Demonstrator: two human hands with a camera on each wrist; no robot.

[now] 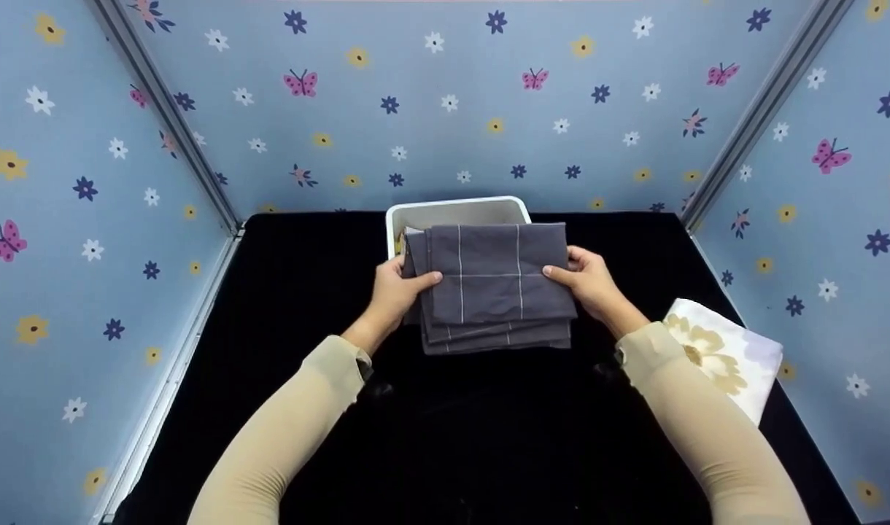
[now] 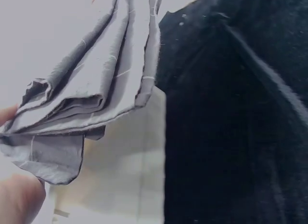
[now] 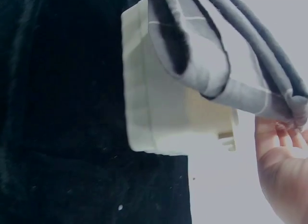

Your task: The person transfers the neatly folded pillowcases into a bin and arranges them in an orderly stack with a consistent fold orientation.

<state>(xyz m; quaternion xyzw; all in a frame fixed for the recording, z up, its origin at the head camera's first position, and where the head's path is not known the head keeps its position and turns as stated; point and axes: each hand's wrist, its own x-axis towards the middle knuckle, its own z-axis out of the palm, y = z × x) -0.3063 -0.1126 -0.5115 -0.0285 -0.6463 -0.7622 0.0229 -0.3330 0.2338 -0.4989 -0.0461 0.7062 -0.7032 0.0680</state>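
A dark grey cloth (image 1: 496, 292) with thin white lines, folded into several layers, hangs between both hands in the head view. My left hand (image 1: 397, 292) pinches its left edge, thumb on the near face. At the opposite edge my right hand (image 1: 587, 281) grips it the same way, fingers behind. Behind the cloth stands a white bin (image 1: 456, 211), its front largely hidden. The left wrist view shows the stacked folds of the cloth (image 2: 91, 89) from the side, over the pale bin (image 2: 130, 166). In the right wrist view, folds also overlap the bin (image 3: 163, 103).
A white cloth (image 1: 707, 350) with a beige flower print lies at the right, partly behind the right sleeve. Black fabric (image 1: 489, 437) covers the table. Blue flowered panels (image 1: 445, 109) wall in the back and both sides, joined by metal posts (image 1: 168, 109).
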